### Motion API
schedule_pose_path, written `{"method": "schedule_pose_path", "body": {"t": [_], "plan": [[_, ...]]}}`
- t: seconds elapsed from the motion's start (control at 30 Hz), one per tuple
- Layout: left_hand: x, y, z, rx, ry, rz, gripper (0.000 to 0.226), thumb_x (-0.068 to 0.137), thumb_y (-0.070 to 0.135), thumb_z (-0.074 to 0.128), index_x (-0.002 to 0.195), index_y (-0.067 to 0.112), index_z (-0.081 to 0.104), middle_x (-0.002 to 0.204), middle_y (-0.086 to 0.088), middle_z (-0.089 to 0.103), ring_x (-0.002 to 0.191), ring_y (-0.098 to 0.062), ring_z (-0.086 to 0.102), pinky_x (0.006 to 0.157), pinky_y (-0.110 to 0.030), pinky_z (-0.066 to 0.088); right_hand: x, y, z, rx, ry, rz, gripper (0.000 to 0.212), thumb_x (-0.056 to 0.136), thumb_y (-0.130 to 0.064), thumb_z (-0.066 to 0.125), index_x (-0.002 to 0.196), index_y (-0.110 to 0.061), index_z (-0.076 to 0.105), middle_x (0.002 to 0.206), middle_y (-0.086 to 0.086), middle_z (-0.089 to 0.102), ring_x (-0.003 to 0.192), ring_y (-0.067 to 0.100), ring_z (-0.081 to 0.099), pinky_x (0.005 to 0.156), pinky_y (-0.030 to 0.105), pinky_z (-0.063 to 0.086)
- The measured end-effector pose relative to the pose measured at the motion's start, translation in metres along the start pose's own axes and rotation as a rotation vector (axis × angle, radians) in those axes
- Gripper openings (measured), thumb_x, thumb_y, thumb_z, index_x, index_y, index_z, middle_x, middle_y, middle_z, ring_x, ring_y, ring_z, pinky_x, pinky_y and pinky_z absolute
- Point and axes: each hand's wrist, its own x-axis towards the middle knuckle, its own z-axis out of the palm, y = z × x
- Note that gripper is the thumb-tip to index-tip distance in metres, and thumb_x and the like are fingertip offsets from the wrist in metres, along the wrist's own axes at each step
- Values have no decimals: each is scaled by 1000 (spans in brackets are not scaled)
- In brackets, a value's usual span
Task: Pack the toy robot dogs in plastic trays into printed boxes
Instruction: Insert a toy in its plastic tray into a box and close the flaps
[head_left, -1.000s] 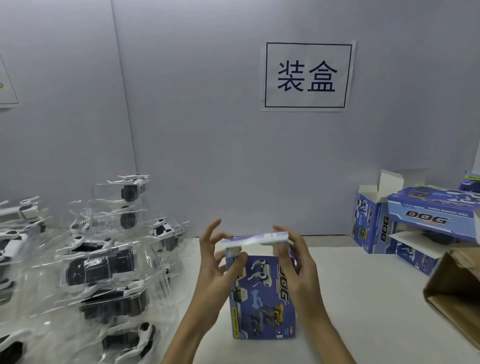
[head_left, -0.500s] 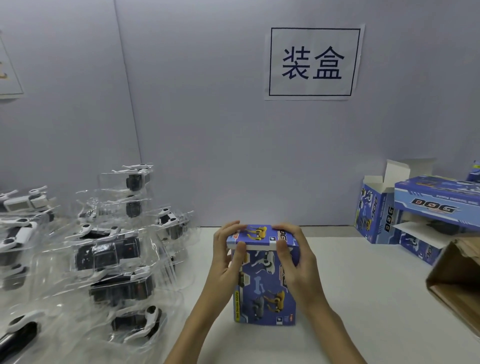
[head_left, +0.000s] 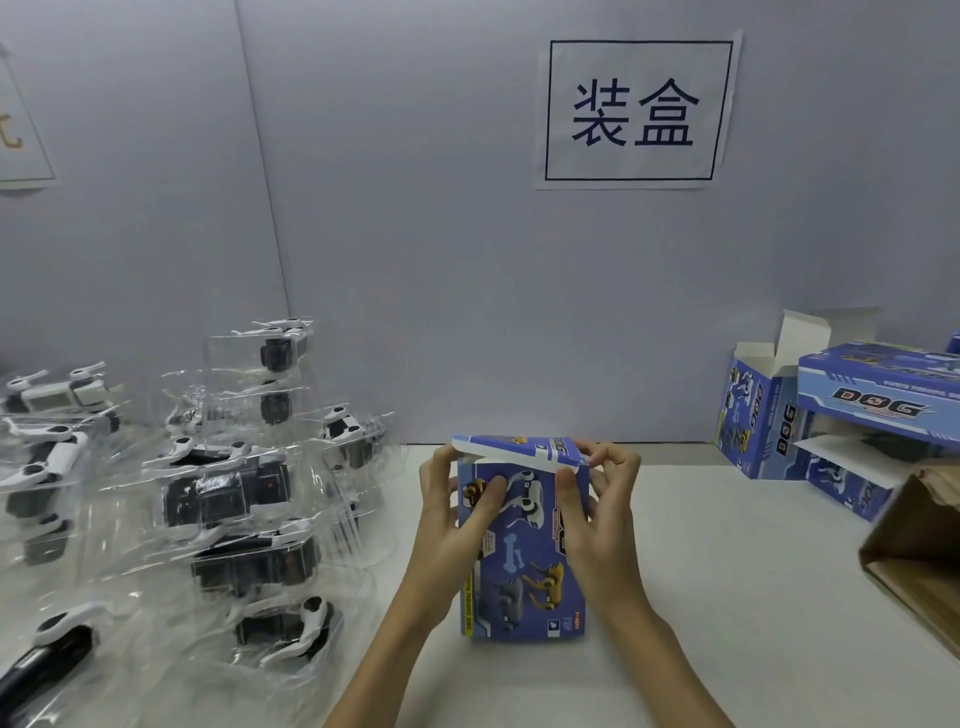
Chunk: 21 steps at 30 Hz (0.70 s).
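Both hands gripped the upright printed box (head_left: 522, 561) on the table (head_left: 727, 597): left hand (head_left: 457, 514) and right hand (head_left: 597, 514) curled round its top, apparently pressing the flap (head_left: 519, 452).

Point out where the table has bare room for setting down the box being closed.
Bare table lies between the held box and the cardboard carton, up to the open boxes. The left is crowded with toy trays.

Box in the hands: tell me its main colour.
Blue, printed with toy dogs; the head view shows the box.
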Motion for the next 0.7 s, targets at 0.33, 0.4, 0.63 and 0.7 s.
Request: {"method": "schedule_pose_path", "body": {"t": [0.33, 0.4, 0.63, 0.7], "plan": [[2, 11, -14, 130, -40, 140, 44, 89, 46, 71, 130, 44, 55, 143, 16, 44, 136, -13, 50, 82, -52, 64, 1, 2, -1, -70, -35, -19, 50, 75, -85, 63, 114, -58, 46, 135, -9, 58, 131, 20, 59, 72, 29, 64], [2, 13, -13, 113, -48, 125, 63, 84, 53, 75, 140, 50, 47, 143, 20, 44, 134, -21, 54, 81, -51, 64, 1, 3, -2, -80, -41, -13, 50, 75, -86, 63, 114, -60, 46, 133, -11, 58, 128, 22, 62, 70, 29, 64], [3, 12, -17, 62, -89, 171, 72, 92, 43, 75, 151, 52, 35, 148, 16, 46, 129, -21, 60, 81, -45, 64, 6, -1, -8, -253, -116, -211, 34, 100, -45, 53, 132, -57, 52, 136, -7, 45, 131, 9, 54, 70, 22, 63], [1, 10, -15, 145, -100, 220, 48, 97, 37, 65, 141, 47, 49, 156, 12, 35, 141, -18, 47, 82, -44, 64, 8, -3, -13, -274, -135, -216, 33, 99, -45, 53, 129, -58, 55, 135, -7, 44, 131, 6, 52, 71, 20, 62]]}}
